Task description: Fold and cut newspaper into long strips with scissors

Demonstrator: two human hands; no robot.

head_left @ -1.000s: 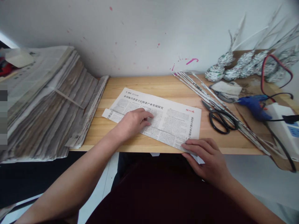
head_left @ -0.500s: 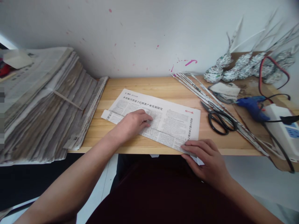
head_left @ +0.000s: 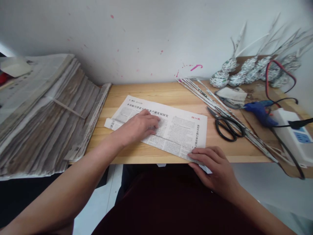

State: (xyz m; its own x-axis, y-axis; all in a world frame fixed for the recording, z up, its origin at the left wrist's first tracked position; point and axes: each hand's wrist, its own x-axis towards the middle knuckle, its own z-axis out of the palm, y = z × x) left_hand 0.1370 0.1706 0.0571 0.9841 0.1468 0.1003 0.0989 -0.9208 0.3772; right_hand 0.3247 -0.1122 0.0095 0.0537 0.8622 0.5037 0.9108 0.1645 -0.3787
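The newspaper sheet [head_left: 171, 130] is lying flat on the wooden worktop [head_left: 156, 89], its long axis running from about 10 o'clock at the far left corner down to 4 o'clock at the near right corner, which is reaching the worktop's front edge. The left hand [head_left: 138, 126] is resting palm down on the left-centre of the sheet, its fingers [head_left: 153, 123] spread loosely and pointing toward 3 o'clock along the print, pressing rather than gripping, so the bulk of the paper is stretching away from them toward 3 and 4 o'clock. The right hand [head_left: 215, 171] is sitting at the near right corner, with its fingers [head_left: 199, 153] lying flat and extended toward 9 o'clock, their tips touching the sheet's lower edge; whether a thumb is pinching the corner from beneath I cannot tell, since the hand is covering it. That corner is the part nearest the right hand, while the far left strip, which is poking out at 9 o'clock from the left hand, is lying closer to that one. A tall stack of newspapers [head_left: 46, 111] is standing at 9 o'clock, just beside the sheet. Black scissors [head_left: 226, 125] are lying at 3 o'clock, near but apart from the paper, touching a bundle of rolled paper sticks [head_left: 220, 107]
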